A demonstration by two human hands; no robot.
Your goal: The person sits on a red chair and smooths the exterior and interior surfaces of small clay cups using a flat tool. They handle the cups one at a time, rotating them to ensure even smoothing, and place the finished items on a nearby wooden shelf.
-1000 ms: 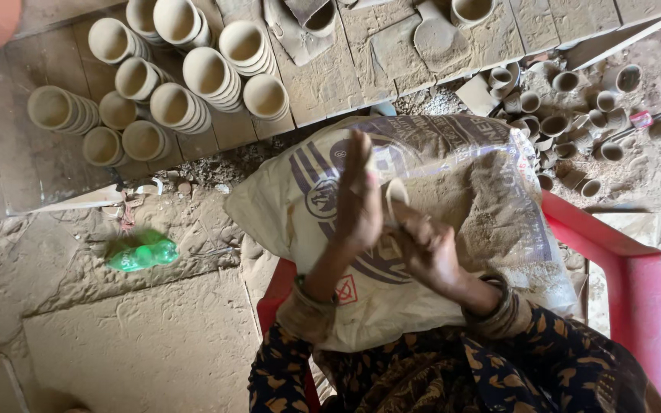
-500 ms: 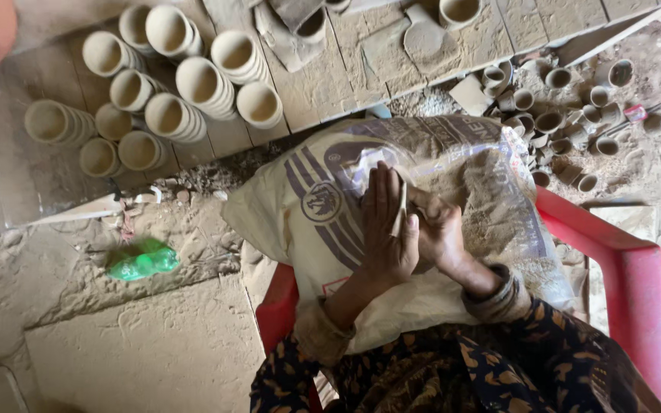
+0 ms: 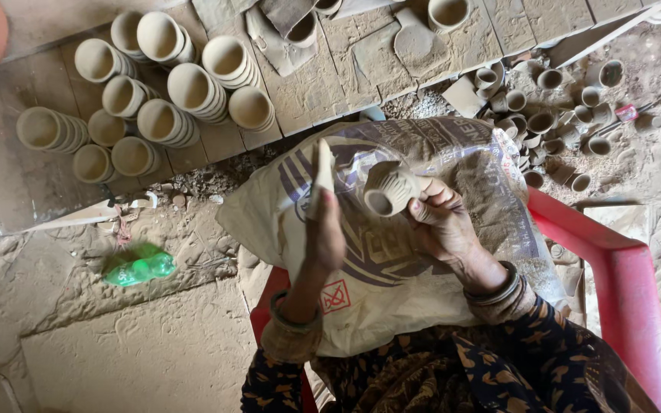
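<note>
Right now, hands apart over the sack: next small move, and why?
Probably bring the left hand back toward the small clay cup. The right hand holds the cup on its side, mouth toward the left hand, which is raised flat and apart from it above the sack. With the cup supported on one side only, closing that gap looks like the natural step.

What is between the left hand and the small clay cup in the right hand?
In the head view, only the printed sack shows in the gap between the left hand and the clay cup held by the right hand.
</note>
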